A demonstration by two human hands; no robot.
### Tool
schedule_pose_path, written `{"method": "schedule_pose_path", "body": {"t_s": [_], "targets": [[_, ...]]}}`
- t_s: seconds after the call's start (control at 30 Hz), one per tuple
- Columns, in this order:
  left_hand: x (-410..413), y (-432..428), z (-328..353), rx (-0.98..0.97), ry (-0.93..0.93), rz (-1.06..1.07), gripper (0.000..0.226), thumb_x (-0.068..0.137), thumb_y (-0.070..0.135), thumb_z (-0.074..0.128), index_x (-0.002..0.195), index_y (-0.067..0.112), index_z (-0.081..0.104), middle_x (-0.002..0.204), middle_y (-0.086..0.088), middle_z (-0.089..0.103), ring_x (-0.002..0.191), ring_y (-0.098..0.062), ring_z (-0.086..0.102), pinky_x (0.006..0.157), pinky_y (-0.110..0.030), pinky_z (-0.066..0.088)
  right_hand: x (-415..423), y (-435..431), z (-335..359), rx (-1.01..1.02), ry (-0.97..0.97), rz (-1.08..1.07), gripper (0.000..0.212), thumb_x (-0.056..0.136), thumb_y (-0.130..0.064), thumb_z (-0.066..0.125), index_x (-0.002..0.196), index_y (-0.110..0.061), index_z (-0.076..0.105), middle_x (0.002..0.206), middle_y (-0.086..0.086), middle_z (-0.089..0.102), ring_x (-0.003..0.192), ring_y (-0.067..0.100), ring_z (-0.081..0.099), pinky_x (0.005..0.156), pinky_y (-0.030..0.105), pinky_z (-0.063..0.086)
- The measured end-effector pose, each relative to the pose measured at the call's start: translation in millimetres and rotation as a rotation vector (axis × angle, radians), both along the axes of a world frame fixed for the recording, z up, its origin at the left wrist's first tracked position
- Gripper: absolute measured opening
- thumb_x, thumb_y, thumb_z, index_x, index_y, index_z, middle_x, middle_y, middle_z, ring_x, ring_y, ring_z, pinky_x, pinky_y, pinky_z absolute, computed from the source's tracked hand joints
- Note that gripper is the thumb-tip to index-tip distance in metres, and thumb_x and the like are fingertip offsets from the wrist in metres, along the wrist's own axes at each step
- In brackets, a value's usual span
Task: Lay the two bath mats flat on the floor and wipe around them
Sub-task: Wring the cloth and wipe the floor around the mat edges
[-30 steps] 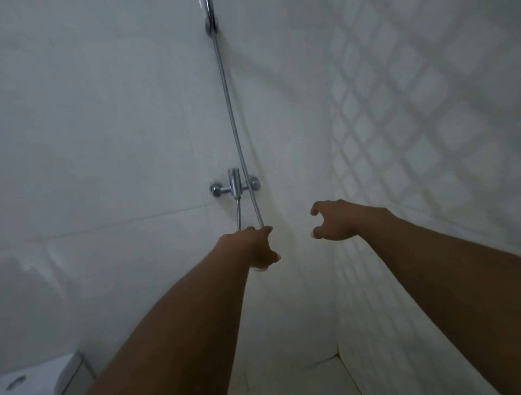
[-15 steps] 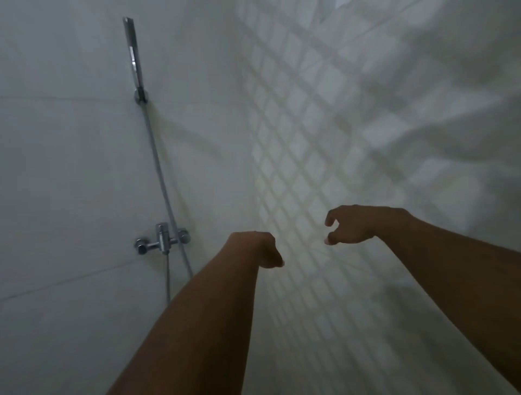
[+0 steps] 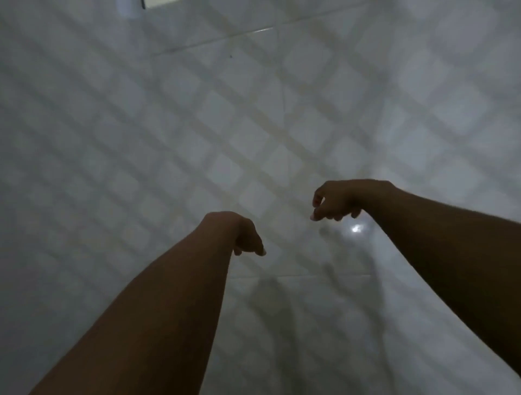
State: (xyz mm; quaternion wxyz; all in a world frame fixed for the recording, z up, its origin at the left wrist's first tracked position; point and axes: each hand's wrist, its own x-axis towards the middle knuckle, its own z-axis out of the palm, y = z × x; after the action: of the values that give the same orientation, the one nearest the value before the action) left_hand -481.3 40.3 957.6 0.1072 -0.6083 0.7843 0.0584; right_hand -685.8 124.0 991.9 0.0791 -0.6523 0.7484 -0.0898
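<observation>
No bath mat is in view. Both my bare arms reach out in front of a white tiled wall (image 3: 253,118) crossed by a lattice of shadows. My left hand (image 3: 246,239) hangs from a bent wrist with its fingers curled downward and holds nothing. My right hand (image 3: 337,201) is further right and a little higher, its fingers loosely curled and slightly apart, thumb and forefinger close together with nothing between them. Neither hand touches the wall as far as I can tell.
A bright frame edge (image 3: 160,3), perhaps a window, shows at the top left. A small glare spot (image 3: 356,228) shines on the tile just below my right hand. The picture is dim and blurred.
The view has swung right: the shower hose and tap have slid out of view on the left. My left hand, near the hose a second ago, now hangs free before the shadowed wall.
</observation>
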Motion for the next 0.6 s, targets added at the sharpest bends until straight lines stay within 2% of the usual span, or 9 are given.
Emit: {"method": "schedule_pose_path", "body": {"t_s": [0.1,0.2,0.27,0.3,0.37,0.4,0.47,0.53,0.6], "targets": [[-56,28,-4,0.019,0.029,-0.194,0.057,0.096,0.053,0.062,0.132,0.008,0.058,0.127,-0.009,0.068,0.103,-0.027,0.068,0.063,-0.035,0.045,-29,61,-7,0.048,0.039,-0.16,0.049,0.096,-0.04,0.063,0.131,-0.005,0.059,0.115,0.012,0.07,0.105,0.027,0.071,0.084,0.039,0.059],[-123,72,-3,0.015,0.045,-0.414,0.05,0.097,0.049,0.062,0.128,0.009,0.06,0.125,-0.01,0.069,0.087,-0.022,0.066,0.054,-0.03,0.038,-60,134,-11,0.087,0.056,-0.331,0.049,0.096,-0.04,0.061,0.132,-0.007,0.058,0.117,0.009,0.069,0.106,0.025,0.071,0.087,0.036,0.055],[-171,109,-3,-0.026,0.066,-0.59,0.039,0.095,0.05,0.062,0.11,0.014,0.065,0.122,-0.012,0.07,0.083,-0.021,0.068,0.054,-0.027,0.038,-82,189,-9,0.097,0.06,-0.463,0.049,0.096,-0.041,0.061,0.133,-0.009,0.058,0.113,0.006,0.069,0.105,0.024,0.071,0.082,0.032,0.051],[-194,131,-2,-0.036,0.088,-0.68,0.037,0.094,0.052,0.062,0.104,0.015,0.065,0.12,-0.012,0.069,0.091,-0.025,0.07,0.056,-0.026,0.04,-93,218,-7,0.099,0.064,-0.532,0.049,0.097,-0.041,0.061,0.134,-0.009,0.057,0.11,0.005,0.068,0.105,0.023,0.071,0.082,0.031,0.05],[-238,184,1,-0.024,0.138,-0.853,0.043,0.093,0.053,0.062,0.106,0.013,0.065,0.112,-0.009,0.067,0.106,-0.029,0.068,0.06,-0.028,0.043,-112,281,-1,0.099,0.069,-0.671,0.051,0.098,-0.04,0.061,0.137,-0.009,0.055,0.118,0.007,0.067,0.106,0.024,0.07,0.085,0.034,0.051],[-258,213,3,-0.007,0.154,-0.935,0.046,0.094,0.052,0.062,0.109,0.009,0.065,0.107,-0.006,0.065,0.106,-0.028,0.067,0.06,-0.028,0.043,-120,314,3,0.093,0.065,-0.738,0.052,0.098,-0.039,0.061,0.14,-0.009,0.053,0.124,0.008,0.066,0.107,0.024,0.07,0.086,0.035,0.051],[-293,274,6,0.024,0.185,-1.092,0.051,0.095,0.05,0.062,0.115,0.003,0.063,0.104,-0.009,0.064,0.098,-0.025,0.066,0.055,-0.027,0.043,-133,381,11,0.076,0.063,-0.865,0.052,0.098,-0.038,0.061,0.141,-0.009,0.052,0.127,0.01,0.065,0.108,0.024,0.069,0.084,0.034,0.051],[-324,335,9,0.02,0.207,-1.225,0.048,0.093,0.053,0.063,0.118,0.013,0.067,0.105,-0.015,0.067,0.09,-0.027,0.068,0.055,-0.026,0.044,-139,448,18,0.055,0.073,-0.984,0.051,0.098,-0.038,0.061,0.139,-0.009,0.053,0.125,0.011,0.066,0.108,0.024,0.069,0.08,0.032,0.051],[-346,398,14,0.016,0.23,-1.336,0.04,0.092,0.054,0.063,0.107,0.017,0.067,0.097,-0.004,0.065,0.078,-0.02,0.064,0.056,-0.024,0.043,-141,511,27,0.039,0.088,-1.094,0.049,0.097,-0.039,0.062,0.136,-0.01,0.055,0.121,0.01,0.067,0.105,0.023,0.07,0.081,0.034,0.056]]}}
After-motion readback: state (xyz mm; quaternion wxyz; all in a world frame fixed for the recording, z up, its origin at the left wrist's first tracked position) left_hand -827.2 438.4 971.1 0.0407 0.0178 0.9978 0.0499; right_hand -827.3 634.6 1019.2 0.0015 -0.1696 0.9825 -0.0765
